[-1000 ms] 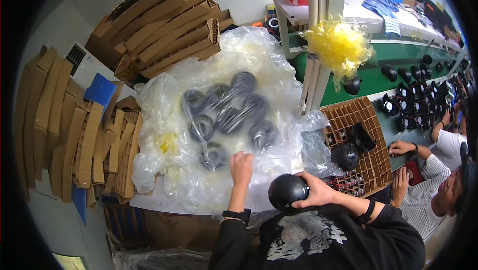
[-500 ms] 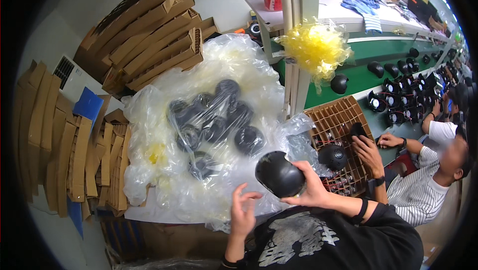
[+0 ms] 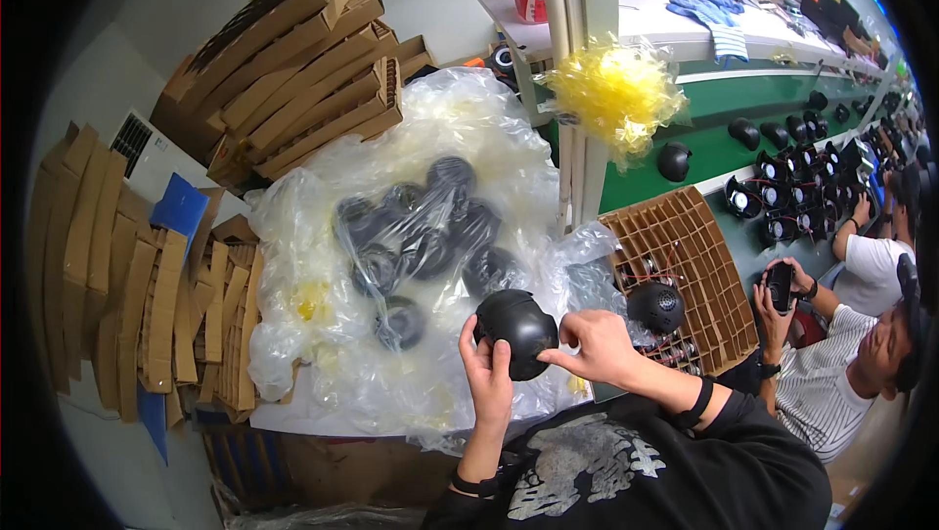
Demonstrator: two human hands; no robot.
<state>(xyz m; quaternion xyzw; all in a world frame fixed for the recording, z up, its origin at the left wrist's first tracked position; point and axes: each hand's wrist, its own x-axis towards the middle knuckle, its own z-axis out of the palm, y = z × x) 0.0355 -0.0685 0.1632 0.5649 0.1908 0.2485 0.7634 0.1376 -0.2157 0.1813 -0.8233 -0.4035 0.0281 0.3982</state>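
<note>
A glossy black rounded shell (image 3: 518, 331) rests in my left hand (image 3: 486, 369), with the thumb on its near side and fingers round its left edge. My right hand (image 3: 595, 346) is at the shell's right side, fingers curled into a pinch and thumb tip against its lower right edge. Whether anything thin lies in that pinch is hidden. Beyond my hands, several similar dark shells (image 3: 425, 246) lie under clear plastic film (image 3: 303, 325) on the table.
To the right stands a cardboard divider box (image 3: 699, 266) with a perforated black dome (image 3: 655, 307) on it. Stacked cardboard dividers (image 3: 127, 286) line the left. Yellow film (image 3: 621, 95) hangs on a post. A co-worker at the right holds a dark part (image 3: 780, 286). Black parts (image 3: 773, 198) crowd the green line.
The shell has passed from my right hand to my left, moving slightly left and turning. My right hand now pinches at its side. The co-worker's hands have drawn back from the divider box.
</note>
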